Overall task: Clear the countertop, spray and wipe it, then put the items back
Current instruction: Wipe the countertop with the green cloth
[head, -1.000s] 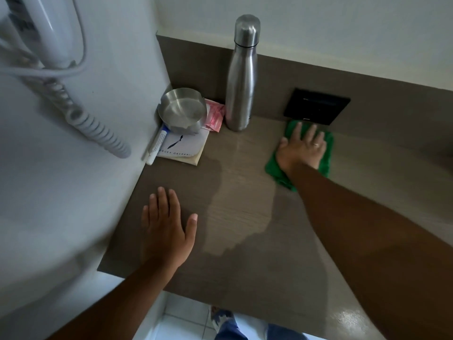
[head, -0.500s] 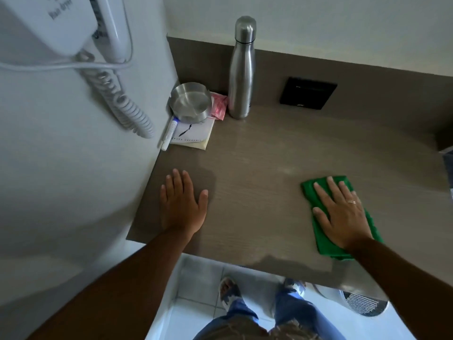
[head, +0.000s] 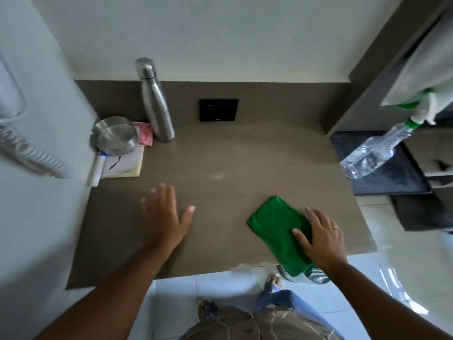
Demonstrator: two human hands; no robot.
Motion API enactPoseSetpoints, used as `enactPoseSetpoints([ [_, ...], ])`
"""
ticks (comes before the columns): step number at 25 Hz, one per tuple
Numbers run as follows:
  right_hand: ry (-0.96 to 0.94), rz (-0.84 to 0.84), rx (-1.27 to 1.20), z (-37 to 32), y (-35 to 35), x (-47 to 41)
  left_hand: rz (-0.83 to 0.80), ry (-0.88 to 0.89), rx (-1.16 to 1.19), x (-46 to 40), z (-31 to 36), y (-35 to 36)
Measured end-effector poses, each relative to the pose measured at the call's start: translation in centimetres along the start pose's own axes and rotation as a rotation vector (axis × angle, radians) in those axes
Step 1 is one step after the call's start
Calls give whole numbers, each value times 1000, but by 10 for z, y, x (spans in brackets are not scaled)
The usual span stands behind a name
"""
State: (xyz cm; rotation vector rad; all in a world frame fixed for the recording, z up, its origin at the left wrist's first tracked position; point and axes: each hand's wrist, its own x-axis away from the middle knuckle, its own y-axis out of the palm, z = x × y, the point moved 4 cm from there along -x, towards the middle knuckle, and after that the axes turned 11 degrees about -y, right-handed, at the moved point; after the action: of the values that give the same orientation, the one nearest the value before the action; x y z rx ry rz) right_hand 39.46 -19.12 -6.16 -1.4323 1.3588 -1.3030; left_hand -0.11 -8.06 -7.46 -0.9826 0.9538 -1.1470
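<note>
Brown wood-grain surface [head: 220, 153] is taking the wipe: the right hand [head: 321, 238], fingers spread, is pressing the green cloth [head: 274, 224] flat at the front edge, well apart from the steel bottle [head: 157, 104], its tail overhanging and risking slipping off, while the left hand [head: 165, 214] is hovering flat, holding nothing.

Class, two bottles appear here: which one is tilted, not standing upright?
The clear spray bottle at right, green-collared, leans over; the steel bottle stands upright.
</note>
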Motion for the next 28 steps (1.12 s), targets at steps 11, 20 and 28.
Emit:
enactPoseSetpoints([
  [11,147,-670,-825,71,-27,-10,-879,-43,81,21,251,56],
  [20,439,-232,-2103,290,-67,-16,-1474,-749,1192,83,456,81],
  [28,505,-111,-1034,473,-111,-133,-1162,-895,1189,97,607,178],
])
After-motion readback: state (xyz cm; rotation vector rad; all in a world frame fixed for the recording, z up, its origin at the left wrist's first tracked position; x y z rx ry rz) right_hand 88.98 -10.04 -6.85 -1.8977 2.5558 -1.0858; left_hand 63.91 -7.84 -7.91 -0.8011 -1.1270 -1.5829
